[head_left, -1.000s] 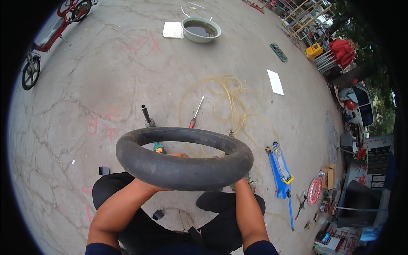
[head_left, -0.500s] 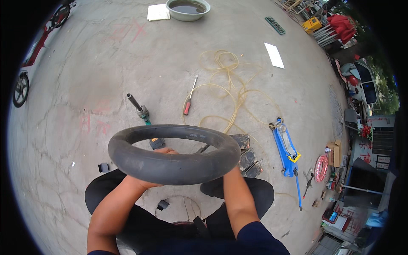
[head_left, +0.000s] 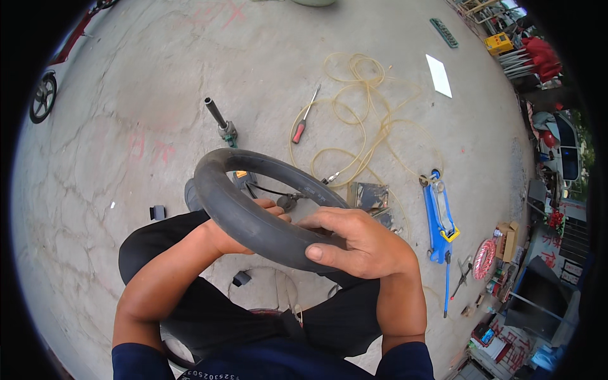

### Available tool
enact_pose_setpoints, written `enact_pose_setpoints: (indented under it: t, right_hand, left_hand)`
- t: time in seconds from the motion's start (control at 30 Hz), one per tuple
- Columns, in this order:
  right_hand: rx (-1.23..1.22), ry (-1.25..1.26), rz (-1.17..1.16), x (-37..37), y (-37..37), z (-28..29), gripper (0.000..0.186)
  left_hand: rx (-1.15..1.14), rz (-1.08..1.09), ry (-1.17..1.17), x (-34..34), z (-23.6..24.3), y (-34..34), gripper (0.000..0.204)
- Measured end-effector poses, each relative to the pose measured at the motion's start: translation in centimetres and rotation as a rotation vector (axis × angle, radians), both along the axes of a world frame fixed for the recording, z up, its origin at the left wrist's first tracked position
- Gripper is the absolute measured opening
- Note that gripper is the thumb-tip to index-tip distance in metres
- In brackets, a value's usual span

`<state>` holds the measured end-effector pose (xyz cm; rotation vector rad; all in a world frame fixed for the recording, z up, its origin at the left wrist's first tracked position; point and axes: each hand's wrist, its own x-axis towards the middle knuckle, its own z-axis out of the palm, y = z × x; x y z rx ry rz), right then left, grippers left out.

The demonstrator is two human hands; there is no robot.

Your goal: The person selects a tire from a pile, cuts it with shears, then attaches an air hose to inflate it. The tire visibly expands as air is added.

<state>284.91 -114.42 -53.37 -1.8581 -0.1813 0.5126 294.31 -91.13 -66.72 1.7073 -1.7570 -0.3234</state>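
Concrete ground (head_left: pixel 158 82) under us | left hand (head_left: pixel 231 239) wraps black inner tube (head_left: pixel 225 196) from below, right hand (head_left: pixel 364 244) clamps near-right side; tube tilted before us | our read: handling/checking step, next needs two-handed support | beyond: screwdriver (head_left: pixel 300 130), blue floor jack (head_left: pixel 437 218)

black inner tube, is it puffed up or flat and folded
Puffed up, it seems: the black inner tube forms a thick, rounded ring in the left hand and right hand, with no fold showing.
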Motion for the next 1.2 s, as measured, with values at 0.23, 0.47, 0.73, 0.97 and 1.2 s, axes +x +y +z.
enact_pose_setpoints:
  t: [0.23, 0.47, 0.73, 0.97, 1.2]
  right_hand:
    - [0.016, -0.051, -0.083, -0.9, 0.2, -1.8, 0.041]
    - [-0.003, -0.289, -0.187, -1.4, 1.4, -2.7, 0.036]
    - [-0.062, -0.401, -0.231, -1.7, 2.3, -3.7, 0.036]
    - [-0.072, -0.511, -0.268, -1.7, 2.8, -4.8, 0.038]
    - [-0.081, -0.591, -0.370, -1.0, 3.5, -5.3, 0.029]
  left_hand:
    - [0.027, -0.027, -0.048, 0.6, 0.8, -0.8, 0.030]
    - [-0.135, 0.080, -0.320, 0.9, 0.2, -1.3, 0.020]
    - [-0.066, 0.115, -0.284, 1.0, 0.1, -0.9, 0.022]
    - [-0.028, 0.179, -0.176, 1.4, 0.9, -0.8, 0.020]
    - [0.056, 0.247, -0.037, 2.0, 1.7, -0.4, 0.041]
